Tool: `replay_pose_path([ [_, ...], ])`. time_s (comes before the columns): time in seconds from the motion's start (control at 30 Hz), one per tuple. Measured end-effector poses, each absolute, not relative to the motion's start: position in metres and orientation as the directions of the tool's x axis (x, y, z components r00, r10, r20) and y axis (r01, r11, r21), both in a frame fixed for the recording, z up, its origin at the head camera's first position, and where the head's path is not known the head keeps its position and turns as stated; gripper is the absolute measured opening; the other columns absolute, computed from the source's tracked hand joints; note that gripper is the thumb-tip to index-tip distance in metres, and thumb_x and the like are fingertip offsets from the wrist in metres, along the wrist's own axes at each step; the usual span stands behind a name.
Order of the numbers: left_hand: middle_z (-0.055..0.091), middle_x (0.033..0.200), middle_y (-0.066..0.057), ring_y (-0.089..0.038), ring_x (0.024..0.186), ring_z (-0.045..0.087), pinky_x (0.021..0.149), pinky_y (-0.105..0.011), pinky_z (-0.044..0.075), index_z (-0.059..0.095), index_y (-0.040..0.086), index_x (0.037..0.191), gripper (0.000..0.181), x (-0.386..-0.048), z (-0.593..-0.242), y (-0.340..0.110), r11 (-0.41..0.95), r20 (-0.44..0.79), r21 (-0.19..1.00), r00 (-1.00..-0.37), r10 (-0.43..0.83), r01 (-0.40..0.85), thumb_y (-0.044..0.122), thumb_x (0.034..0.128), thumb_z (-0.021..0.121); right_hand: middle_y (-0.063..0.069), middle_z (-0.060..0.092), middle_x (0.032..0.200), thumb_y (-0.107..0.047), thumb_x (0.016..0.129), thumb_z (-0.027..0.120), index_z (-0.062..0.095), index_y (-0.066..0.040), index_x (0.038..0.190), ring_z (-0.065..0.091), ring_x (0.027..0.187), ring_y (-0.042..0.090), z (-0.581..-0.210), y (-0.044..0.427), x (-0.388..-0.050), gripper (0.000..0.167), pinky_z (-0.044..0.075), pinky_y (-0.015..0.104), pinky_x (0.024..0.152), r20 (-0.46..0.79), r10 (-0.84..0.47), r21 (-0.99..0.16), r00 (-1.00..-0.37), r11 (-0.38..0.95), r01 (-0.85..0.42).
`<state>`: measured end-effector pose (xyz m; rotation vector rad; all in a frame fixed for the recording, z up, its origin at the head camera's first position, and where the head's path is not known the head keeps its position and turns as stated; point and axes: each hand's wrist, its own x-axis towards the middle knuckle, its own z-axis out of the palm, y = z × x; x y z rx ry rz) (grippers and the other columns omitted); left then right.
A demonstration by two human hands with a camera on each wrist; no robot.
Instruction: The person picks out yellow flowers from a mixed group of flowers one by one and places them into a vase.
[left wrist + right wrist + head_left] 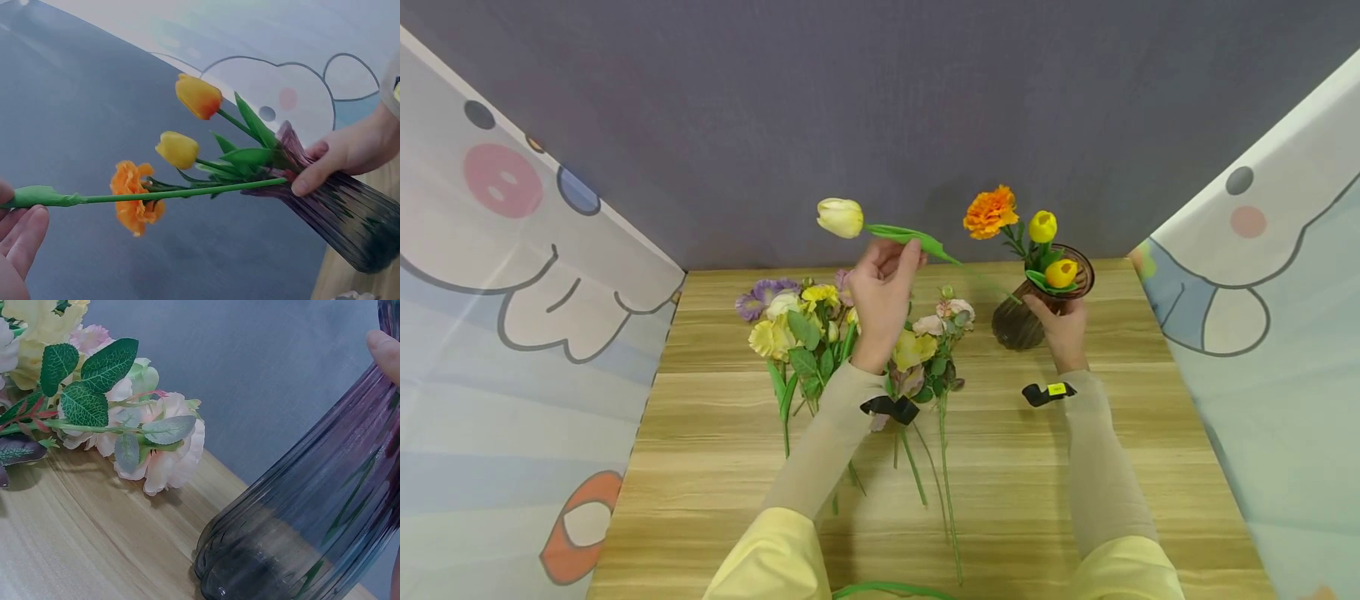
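Note:
My left hand (886, 287) pinches a white tulip (841, 217) by its green leaf and stem, held sideways above the table. Its bloom points left, and the bare stem end reaches toward the vase neck in the left wrist view. My right hand (1062, 329) grips the purple-grey ribbed glass vase (1019, 323) round its neck. The vase bears an orange carnation-like flower (990, 212) and two yellow tulips (177, 150), one tinged orange. In the right wrist view, green stems show through the glass. Whether the held stem's tip touches the rim I cannot tell.
Left of the vase, several artificial flowers lie on the wooden table (715, 467): purple and yellow blooms (772, 337), and pale pink roses (951, 317) with long stems toward me. A green stem (891, 588) lies at the near edge. A grey wall (850, 108) stands behind.

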<state>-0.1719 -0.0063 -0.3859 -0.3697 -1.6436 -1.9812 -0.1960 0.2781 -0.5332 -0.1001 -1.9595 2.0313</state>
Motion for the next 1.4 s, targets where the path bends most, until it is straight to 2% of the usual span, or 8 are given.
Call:
replay_pose_path([
  [0.13,0.070,0.095,-0.030,-0.033,0.080,0.074,0.079,-0.041,0.064,0.065,-0.015,0.107,0.017,-0.174,-0.380,-0.003,-0.138,0.541,0.799,-0.801,-0.257,0.585,0.000,0.1004,0.064,-0.003,0.064,0.099,-0.009,0.090,0.079,0.065,-0.016,0.122,0.055,0.087,0.011,-0.534,0.277,-0.196,0.035,0.047,0.020,0.073,0.175,0.271,-0.982,-0.946,-0.027,-0.189],
  [0.33,0.069,0.095,-0.032,-0.011,0.080,0.074,0.078,-0.039,0.064,0.063,-0.017,0.105,0.015,-0.177,-0.375,0.002,-0.191,0.532,0.781,-0.794,-0.296,0.594,-0.003,0.0990,0.064,-0.003,0.064,0.096,-0.007,0.090,0.079,0.066,-0.016,0.119,0.055,0.084,0.011,-0.534,0.277,-0.196,0.033,0.047,0.020,0.071,0.203,0.271,-0.975,-0.941,-0.034,-0.220],
  [0.47,0.069,0.096,-0.032,-0.007,0.081,0.073,0.079,-0.039,0.064,0.063,-0.018,0.106,0.015,-0.178,-0.374,0.005,-0.216,0.529,0.775,-0.797,-0.292,0.594,-0.005,0.0988,0.063,-0.003,0.064,0.096,-0.008,0.090,0.079,0.065,-0.016,0.119,0.055,0.084,0.011,-0.533,0.277,-0.196,0.033,0.047,0.019,0.071,0.193,0.273,-0.977,-0.942,-0.034,-0.210],
  [0.73,0.070,0.097,-0.031,-0.039,0.082,0.074,0.079,-0.041,0.064,0.065,-0.015,0.106,0.015,-0.181,-0.378,0.013,-0.164,0.546,0.789,-0.799,-0.251,0.591,-0.001,0.0990,0.066,-0.003,0.065,0.096,-0.009,0.090,0.080,0.066,-0.015,0.118,0.055,0.085,0.010,-0.532,0.276,-0.196,0.032,0.046,0.020,0.072,0.181,0.272,-0.980,-0.945,-0.034,-0.197],
  [0.83,0.071,0.096,-0.030,-0.045,0.082,0.072,0.078,-0.038,0.063,0.069,-0.014,0.105,0.015,-0.182,-0.381,0.018,-0.113,0.561,0.802,-0.804,-0.196,0.587,-0.001,0.0978,0.068,-0.003,0.065,0.099,-0.008,0.090,0.079,0.065,-0.015,0.121,0.056,0.087,0.010,-0.532,0.276,-0.196,0.035,0.047,0.019,0.074,0.186,0.274,-0.978,-0.944,-0.042,-0.205],
  [1.0,0.076,0.099,-0.024,-0.036,0.087,0.075,0.079,-0.028,0.062,0.075,-0.009,0.110,0.019,-0.181,-0.386,0.028,0.047,0.543,0.839,-0.839,-0.007,0.543,0.005,0.0992,0.069,-0.003,0.065,0.101,-0.008,0.090,0.079,0.065,-0.015,0.122,0.056,0.089,0.011,-0.532,0.276,-0.196,0.036,0.048,0.020,0.076,0.180,0.275,-0.978,-0.944,-0.050,-0.201],
  [1.2,0.073,0.122,-0.016,-0.023,0.106,0.074,0.088,-0.019,0.057,0.068,-0.001,0.133,0.035,-0.174,-0.397,0.043,0.237,0.307,0.896,-0.908,0.284,0.376,0.022,0.1086,0.057,-0.004,0.065,0.103,-0.009,0.090,0.079,0.064,-0.016,0.123,0.057,0.092,0.011,-0.532,0.277,-0.196,0.037,0.048,0.020,0.078,0.180,0.276,-0.980,-0.944,-0.034,-0.197],
  [1.4,0.073,0.125,-0.008,-0.015,0.106,0.070,0.085,-0.019,0.056,0.063,0.009,0.142,0.042,-0.169,-0.423,0.048,0.302,0.120,0.919,-0.909,0.400,0.255,0.034,0.1089,0.055,-0.005,0.065,0.106,-0.010,0.090,0.079,0.064,-0.016,0.124,0.057,0.094,0.010,-0.533,0.277,-0.197,0.038,0.047,0.019,0.079,0.169,0.281,-0.983,-0.945,-0.019,-0.181],
])
